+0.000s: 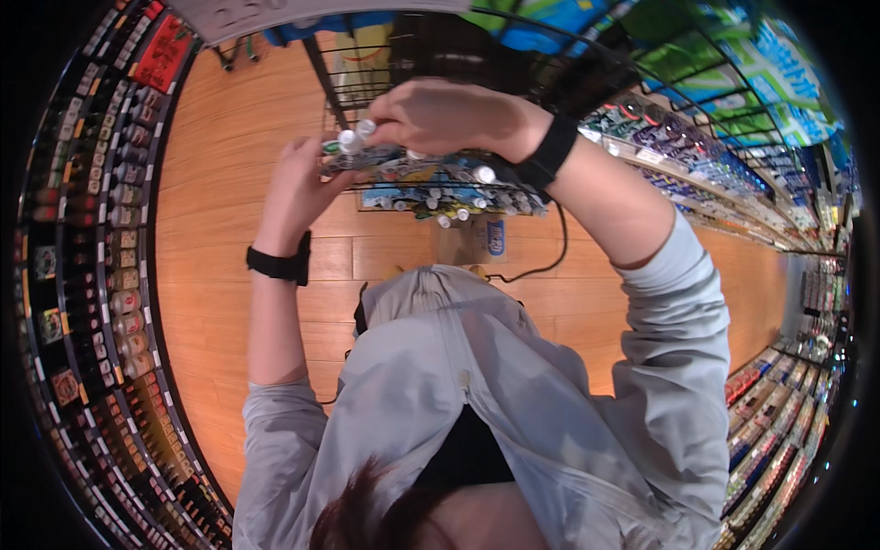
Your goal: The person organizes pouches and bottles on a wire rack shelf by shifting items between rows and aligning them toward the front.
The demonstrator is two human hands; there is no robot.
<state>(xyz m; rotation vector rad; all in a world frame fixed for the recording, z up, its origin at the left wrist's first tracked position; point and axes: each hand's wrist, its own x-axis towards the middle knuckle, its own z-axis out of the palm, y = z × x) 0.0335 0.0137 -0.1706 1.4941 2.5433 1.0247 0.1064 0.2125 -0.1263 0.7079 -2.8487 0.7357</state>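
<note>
At the left end of a black wire rack (330,82), my left hand (295,185) is around a spouted pouch with a white cap (349,141). Its thumb lies along the near side and its fingers are partly hidden behind. My right hand (447,117) reaches across from the right, palm down, and pinches a second white cap (366,128) beside the first. The body under that cap is mostly hidden. Below my right hand, several spouted pouches (447,192) with white caps stand in the rack's wire basket. Black bands circle both wrists.
A cardboard box (471,240) sits on the wood floor (206,275) under the rack. Green and blue packages (763,75) fill an upper wire basket at right. Shelves of bottles and jars (127,261) line the left. A price sign (275,14) overhangs the rack. A black cable (560,240) hangs nearby.
</note>
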